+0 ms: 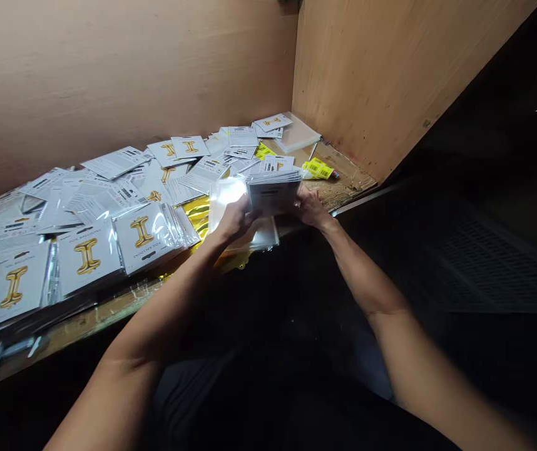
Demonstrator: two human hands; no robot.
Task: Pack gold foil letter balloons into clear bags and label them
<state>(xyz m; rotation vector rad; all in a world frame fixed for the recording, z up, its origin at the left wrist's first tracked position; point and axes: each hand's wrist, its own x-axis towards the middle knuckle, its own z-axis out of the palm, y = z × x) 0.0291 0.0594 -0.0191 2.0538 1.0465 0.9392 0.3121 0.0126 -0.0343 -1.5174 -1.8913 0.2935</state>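
Between my two hands is a stack of foil balloon packets point(275, 193), held upright above the table's front edge. My left hand point(236, 219) grips its left side, and my right hand point(311, 207) closes on its right side. Under and beside the stack lie shiny clear plastic sleeves point(226, 193). Gold foil point(197, 214) shows just left of them. To the left, neat piles of foil balloon packets point(87, 255) line the front edge, their cards printed with a gold letter I.
Many loose packets point(109, 194) are heaped along the back wall. Yellow barcode stickers point(318, 168) lie at right, near a stack of clear bags point(298, 133) in the corner. Wooden panels point(367, 75) close off the back and right side. A dark grid point(503, 263) stands far right.
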